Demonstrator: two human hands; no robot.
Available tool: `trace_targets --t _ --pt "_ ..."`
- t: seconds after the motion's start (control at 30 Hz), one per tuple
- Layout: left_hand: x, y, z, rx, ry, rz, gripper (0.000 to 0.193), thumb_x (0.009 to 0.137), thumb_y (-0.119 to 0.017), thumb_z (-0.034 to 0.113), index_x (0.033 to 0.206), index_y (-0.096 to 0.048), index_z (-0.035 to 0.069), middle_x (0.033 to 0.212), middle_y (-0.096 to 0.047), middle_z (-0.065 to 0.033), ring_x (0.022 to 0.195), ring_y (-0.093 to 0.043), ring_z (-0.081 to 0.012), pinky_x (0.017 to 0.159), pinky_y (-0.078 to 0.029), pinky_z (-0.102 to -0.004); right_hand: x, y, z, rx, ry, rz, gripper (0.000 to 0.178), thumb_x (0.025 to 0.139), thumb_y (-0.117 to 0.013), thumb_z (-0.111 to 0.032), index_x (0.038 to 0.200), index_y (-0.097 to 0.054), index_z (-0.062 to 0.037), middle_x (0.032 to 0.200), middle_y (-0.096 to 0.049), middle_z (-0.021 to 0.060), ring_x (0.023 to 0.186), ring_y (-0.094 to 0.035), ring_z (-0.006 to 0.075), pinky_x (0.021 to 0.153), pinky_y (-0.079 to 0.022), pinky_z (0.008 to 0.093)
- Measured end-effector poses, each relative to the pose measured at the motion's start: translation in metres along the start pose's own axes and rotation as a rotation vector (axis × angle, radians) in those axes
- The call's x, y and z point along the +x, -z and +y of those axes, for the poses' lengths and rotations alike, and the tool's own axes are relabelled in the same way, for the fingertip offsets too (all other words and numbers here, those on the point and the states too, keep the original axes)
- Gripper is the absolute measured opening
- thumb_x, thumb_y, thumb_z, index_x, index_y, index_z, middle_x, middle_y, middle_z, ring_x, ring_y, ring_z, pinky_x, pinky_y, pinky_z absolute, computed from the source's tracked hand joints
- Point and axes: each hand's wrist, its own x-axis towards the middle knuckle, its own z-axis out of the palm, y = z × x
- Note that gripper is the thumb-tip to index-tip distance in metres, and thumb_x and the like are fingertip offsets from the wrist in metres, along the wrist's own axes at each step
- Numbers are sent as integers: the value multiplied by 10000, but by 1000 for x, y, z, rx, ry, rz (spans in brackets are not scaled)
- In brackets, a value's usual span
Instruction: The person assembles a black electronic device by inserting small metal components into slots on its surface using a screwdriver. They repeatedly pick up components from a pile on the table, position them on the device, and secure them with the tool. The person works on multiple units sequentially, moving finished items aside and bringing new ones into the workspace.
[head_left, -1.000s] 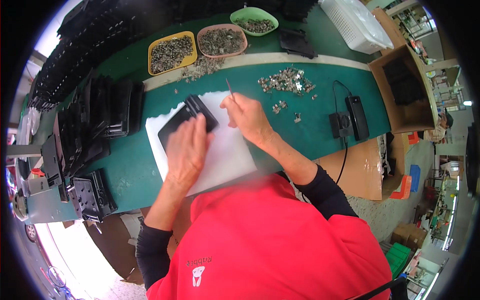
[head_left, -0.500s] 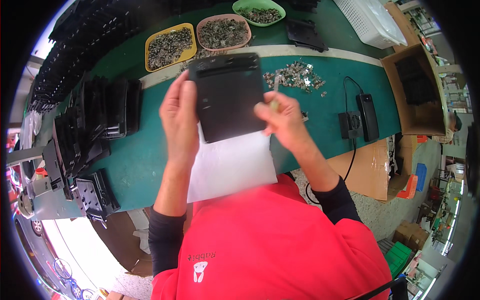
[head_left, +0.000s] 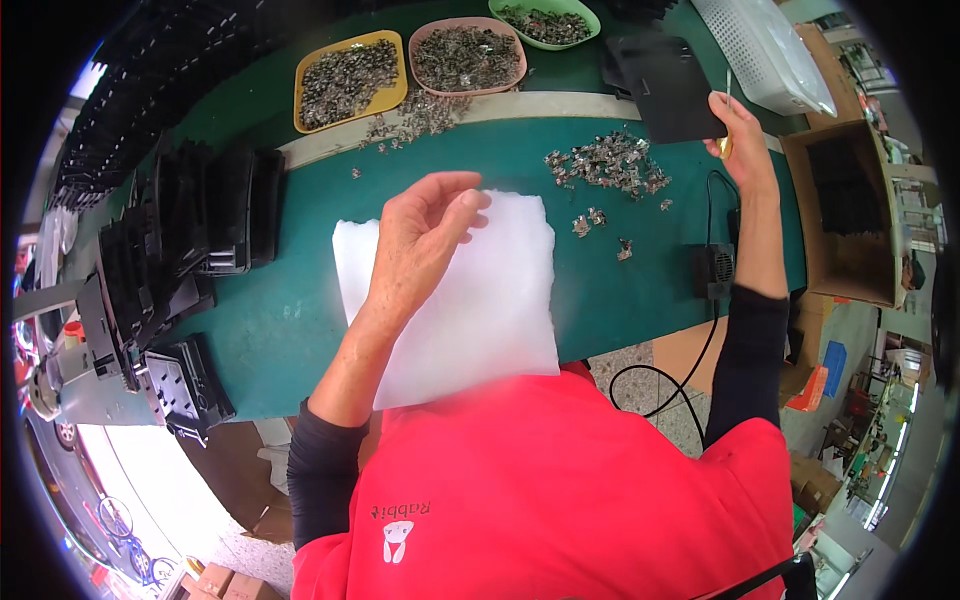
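Note:
At the far right my right hand (head_left: 742, 142) is closed on the near right corner of a flat black plastic panel (head_left: 675, 95). The same hand also keeps hold of a thin metal tool with a yellow handle (head_left: 724, 147), its shaft pointing up past the fingers. My left hand (head_left: 425, 232) hovers over a white foam-like sheet (head_left: 480, 300), fingers loosely curled, thumb apart, nothing visible in it. Small metal clips (head_left: 610, 162) lie heaped on the green table (head_left: 290, 310), just nearer than the panel, with a few loose ones beside them.
Yellow (head_left: 302, 85), pink (head_left: 415, 60) and green (head_left: 555, 44) trays of small metal parts stand at the back. Black plastic parts (head_left: 230, 210) are stacked at left. A white basket (head_left: 770, 60), an open cardboard box (head_left: 850, 260) and a black corded device (head_left: 715, 268) are at right.
The black panel has moved from above the white sheet to the back right in my right hand. My left hand has let go of it and stays over the sheet.

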Motion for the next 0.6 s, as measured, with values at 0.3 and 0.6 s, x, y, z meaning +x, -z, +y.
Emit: trace_targets --t 0.3,0.6 --pt "1 0 -15 46 -21 56 439 945 -642 256 1274 -575 -26 1070 -679 -131 871 -672 -169 729 -529 -288 38 12 -26 -187 -107 -298 213 894 -716 -230 1050 -663 -95 815 -612 -61 593 -535 52 503 -406 214" --pt "23 -28 32 -56 145 -414 391 944 -622 217 1215 -559 -58 955 -662 -108 743 -647 -145 561 -519 -270 -38 -66 -46 -306 73 -939 275 900 -665 -216 1029 -702 24 674 -575 -29 478 -424 22 403 -306 217"
